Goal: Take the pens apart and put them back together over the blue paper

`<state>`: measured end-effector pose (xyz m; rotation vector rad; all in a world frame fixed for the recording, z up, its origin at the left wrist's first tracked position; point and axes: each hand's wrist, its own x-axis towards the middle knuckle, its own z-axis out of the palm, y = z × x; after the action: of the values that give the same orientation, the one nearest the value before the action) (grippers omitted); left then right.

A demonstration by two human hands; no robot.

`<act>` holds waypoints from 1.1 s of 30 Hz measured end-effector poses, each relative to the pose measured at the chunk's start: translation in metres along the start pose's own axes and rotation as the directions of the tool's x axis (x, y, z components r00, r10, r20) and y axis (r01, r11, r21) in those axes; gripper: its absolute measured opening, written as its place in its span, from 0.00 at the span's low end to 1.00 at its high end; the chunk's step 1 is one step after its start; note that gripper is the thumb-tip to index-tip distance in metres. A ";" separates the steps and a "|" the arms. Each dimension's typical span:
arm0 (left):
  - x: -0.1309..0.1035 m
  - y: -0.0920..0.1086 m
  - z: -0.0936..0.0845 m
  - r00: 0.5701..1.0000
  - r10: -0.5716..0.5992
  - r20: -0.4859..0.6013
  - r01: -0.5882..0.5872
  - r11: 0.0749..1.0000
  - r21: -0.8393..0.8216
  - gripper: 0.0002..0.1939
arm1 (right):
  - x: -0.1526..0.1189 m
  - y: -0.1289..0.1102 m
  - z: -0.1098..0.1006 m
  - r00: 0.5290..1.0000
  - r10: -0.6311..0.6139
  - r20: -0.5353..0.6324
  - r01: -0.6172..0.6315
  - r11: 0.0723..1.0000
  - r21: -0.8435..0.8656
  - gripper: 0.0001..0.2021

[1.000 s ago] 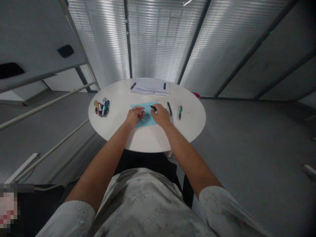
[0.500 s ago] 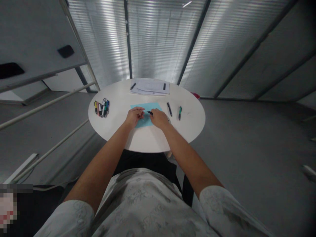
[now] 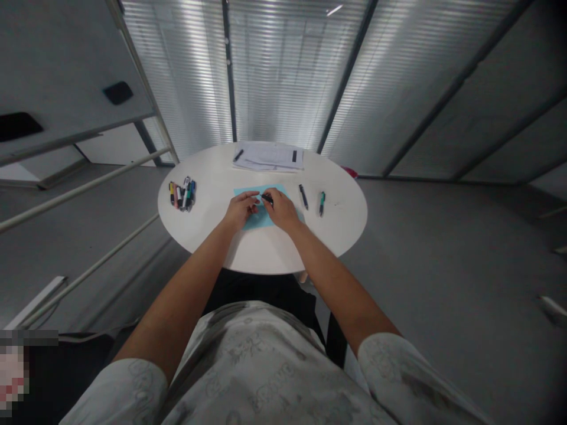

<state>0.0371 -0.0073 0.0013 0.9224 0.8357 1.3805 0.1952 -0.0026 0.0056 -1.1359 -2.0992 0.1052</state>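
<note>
My right hand is closed on a black pen, whose dark barrel shows between thumb and fingers. Close beside it on the left, my left hand has its fingers curled, the fingertips almost meeting the pen's tip. Whatever small thing those left fingers may pinch is too small to make out. Both hands are over a light blue sheet of paper on the white round table. Right of the hands lie a dark pen and a green-and-black pen.
A bunch of markers and pens lies at the table's left. Toward the back rests a stack of white papers with a dark pen on it. White metal rails run along the left; window blinds stand behind.
My right hand has shifted slightly up and left, and more of the black pen's barrel shows, closer to the left fingertips. My left hand has stayed nearly in place.
</note>
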 end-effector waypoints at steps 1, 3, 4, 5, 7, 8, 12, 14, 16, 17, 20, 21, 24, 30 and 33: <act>0.000 -0.001 0.000 1.000 0.002 0.008 -0.002 1.000 0.007 0.13 | 0.000 0.000 0.001 1.000 -0.004 0.000 0.004 1.000 0.016 0.10; 0.001 -0.003 0.000 1.000 0.009 0.026 -0.010 1.000 0.024 0.12 | -0.001 0.001 0.003 1.000 -0.016 0.010 0.015 0.999 0.036 0.08; 0.001 -0.004 -0.001 0.999 0.016 0.033 -0.017 0.999 0.032 0.11 | -0.001 0.001 0.003 1.000 -0.026 0.015 0.025 0.999 0.045 0.07; 0.002 -0.005 -0.001 0.999 0.025 0.039 -0.026 0.999 0.040 0.10 | -0.001 0.001 0.003 0.999 -0.037 0.020 0.036 0.998 0.054 0.07; 0.003 -0.007 -0.003 0.998 0.043 0.047 -0.045 0.998 0.049 0.09 | -0.001 0.001 0.003 0.998 -0.055 0.022 0.053 0.996 0.072 0.07; 0.003 -0.007 -0.003 0.998 0.046 0.052 -0.049 0.997 0.051 0.09 | -0.001 0.001 0.003 0.998 -0.063 0.019 0.061 0.995 0.080 0.07; 0.004 -0.009 -0.006 0.995 0.036 0.098 -0.043 0.997 0.070 0.10 | 0.000 0.004 0.005 0.998 -0.063 -0.003 0.063 0.992 0.106 0.08; 0.004 -0.009 -0.006 0.992 0.043 0.115 -0.054 0.994 0.095 0.10 | 0.000 0.006 0.006 0.999 -0.047 -0.001 0.047 0.992 0.121 0.09; 0.004 -0.009 -0.006 0.992 0.052 0.112 -0.066 0.990 0.124 0.11 | 0.001 0.007 0.006 0.999 -0.034 0.005 0.033 0.991 0.133 0.09; 0.004 -0.009 -0.006 0.993 0.056 0.105 -0.070 0.988 0.137 0.11 | 0.002 0.008 0.006 1.000 -0.029 0.007 0.028 0.990 0.138 0.09; 0.003 -0.008 -0.004 0.995 0.061 0.083 -0.075 0.983 0.166 0.11 | 0.003 0.007 0.005 1.000 -0.023 0.006 0.022 0.989 0.149 0.09; 0.003 -0.008 -0.004 0.995 0.061 0.078 -0.074 0.982 0.173 0.11 | 0.003 0.006 0.004 1.000 -0.022 0.003 0.021 0.988 0.152 0.09; 0.003 -0.006 -0.002 0.997 0.055 0.049 -0.062 0.985 0.164 0.11 | 0.002 0.000 -0.001 1.000 0.012 -0.005 -0.011 0.989 0.149 0.11; 0.004 -0.004 -0.003 1.000 0.029 0.009 -0.030 0.999 0.039 0.11 | -0.001 -0.005 -0.006 0.983 0.178 0.045 -0.181 0.982 0.058 0.19; 0.005 -0.002 -0.004 1.000 0.011 -0.002 -0.011 1.000 0.004 0.10 | 0.000 -0.001 -0.003 0.985 0.129 0.112 -0.138 0.987 0.077 0.18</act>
<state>0.0345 -0.0026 -0.0019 0.9306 0.8360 1.3898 0.1963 -0.0040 0.0077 -1.2433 -2.0884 0.3225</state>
